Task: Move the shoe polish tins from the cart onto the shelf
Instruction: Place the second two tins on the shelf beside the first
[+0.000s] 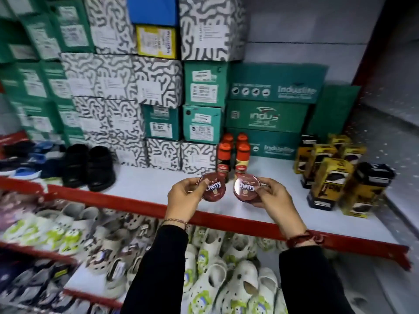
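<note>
My left hand [184, 199] holds a round dark-red shoe polish tin [214, 189] with "Cherry" on its lid. My right hand [273, 199] holds a second dark-red tin [246, 188] of the same kind, its lid catching a glare. Both tins hover side by side, lids tilted toward me, just above the front part of the white shelf [158, 189] with a red front edge. The cart is not in view.
Red-capped polish bottles [233, 155] stand just behind the tins. Yellow-black boxes [333, 177] crowd the shelf's right side, black shoes [88, 166] its left. Stacked shoe boxes [163, 87] fill the back. Clogs [215, 268] lie on the lower shelf.
</note>
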